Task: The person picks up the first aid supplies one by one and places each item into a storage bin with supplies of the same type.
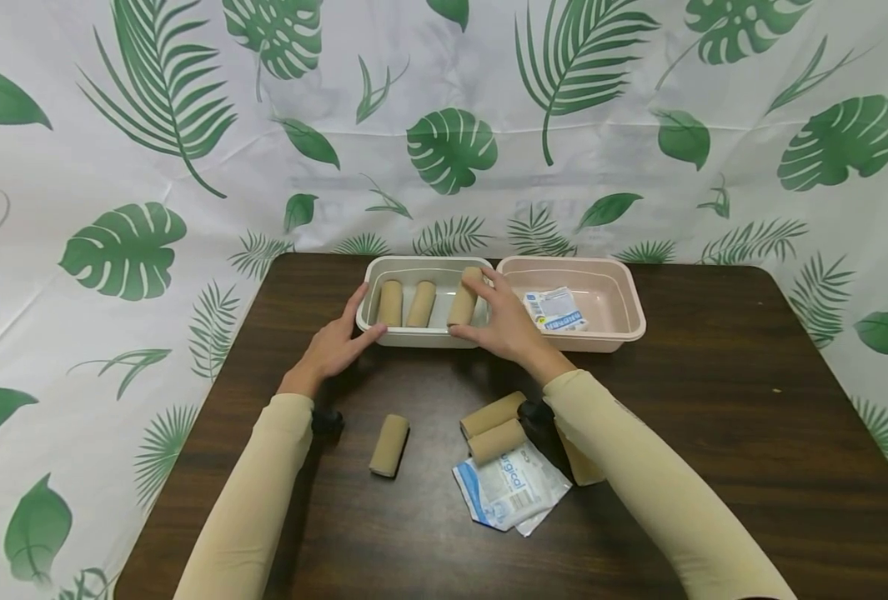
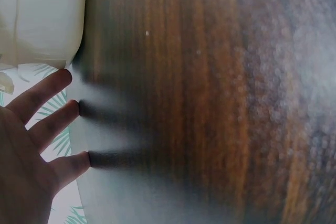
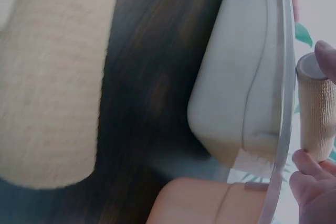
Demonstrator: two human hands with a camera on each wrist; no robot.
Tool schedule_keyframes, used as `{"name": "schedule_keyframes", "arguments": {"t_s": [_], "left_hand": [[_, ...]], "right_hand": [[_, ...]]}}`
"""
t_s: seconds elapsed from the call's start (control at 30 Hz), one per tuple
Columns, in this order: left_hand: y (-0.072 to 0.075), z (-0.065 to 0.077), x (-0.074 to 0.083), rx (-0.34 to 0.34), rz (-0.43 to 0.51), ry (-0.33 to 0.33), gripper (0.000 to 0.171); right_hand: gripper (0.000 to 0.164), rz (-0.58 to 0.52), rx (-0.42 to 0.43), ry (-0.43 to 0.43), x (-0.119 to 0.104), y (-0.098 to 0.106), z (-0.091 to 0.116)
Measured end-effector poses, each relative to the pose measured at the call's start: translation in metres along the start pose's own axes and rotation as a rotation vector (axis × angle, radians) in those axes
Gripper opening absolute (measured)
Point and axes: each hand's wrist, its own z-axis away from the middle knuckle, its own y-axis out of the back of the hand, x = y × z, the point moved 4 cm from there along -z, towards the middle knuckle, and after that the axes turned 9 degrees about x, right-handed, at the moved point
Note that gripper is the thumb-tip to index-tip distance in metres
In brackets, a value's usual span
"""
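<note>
A beige bandage roll point(image 1: 464, 302) is pinched between the thumb and fingers of my right hand point(image 1: 507, 323), over the right part of a white plastic tub point(image 1: 430, 337). In the right wrist view the held roll point(image 3: 315, 114) shows a ribbed weave, above the tub's rim. Two more bandage rolls, a left one point(image 1: 391, 303) and a right one point(image 1: 421, 303), lie side by side inside the tub. My left hand point(image 1: 333, 343) rests at the tub's left end, thumb by the front rim and fingers spread and fairly straight.
Right beside the white tub stands a pink tub point(image 1: 627, 312) holding white-and-blue packets point(image 1: 556, 310). Nearer me on the brown table point(image 1: 714, 417) lie a single bandage roll point(image 1: 389, 446), several others point(image 1: 498, 442) and surgical packets point(image 1: 511, 487), partly below my right forearm.
</note>
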Motion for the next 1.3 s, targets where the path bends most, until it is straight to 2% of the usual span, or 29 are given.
{"name": "schedule_keyframes", "arguments": {"t_s": [0.3,0.67,0.97,1.13,1.3], "left_hand": [[0.002,0.0,0.001,0.003,-0.005,-0.001,0.083],[0.001,-0.001,0.001,-0.004,-0.01,-0.011,0.083],[0.0,-0.001,-0.002,0.007,-0.005,-0.005,0.082],[-0.001,0.0,-0.002,0.006,-0.002,-0.004,0.082],[-0.001,0.0,-0.002,0.005,0.002,-0.002,0.082]], "right_hand": [[0.079,0.001,-0.093,0.021,-0.003,-0.011,0.005],[0.055,0.0,-0.077,0.085,0.001,-0.008,0.01],[0.047,0.025,-0.116,0.147,0.0,-0.012,0.018],[0.045,0.033,-0.123,0.163,0.001,-0.007,0.027],[0.045,0.02,-0.129,0.169,0.0,0.007,0.04]]}}
